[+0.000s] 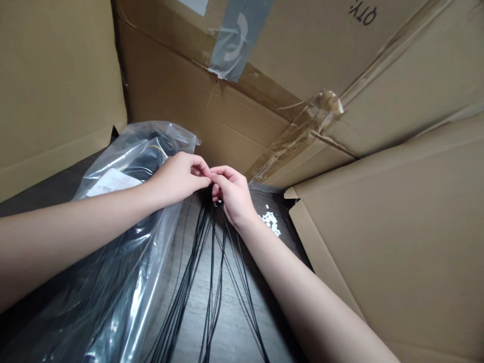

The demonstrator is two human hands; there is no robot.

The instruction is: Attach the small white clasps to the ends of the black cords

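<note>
Two hands [206, 184] — pinching many black cables [212, 297]

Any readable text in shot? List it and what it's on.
"QTY." in black on the cardboard flap, top right.
White label on the clear plastic bag: too small to read.
White paper strip at the top edge: cut off, unreadable.
Grey tape: pale curved mark, no legible text.

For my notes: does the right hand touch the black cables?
Touching: the head view shows the black cables running up into the fingers of the right hand.
</note>
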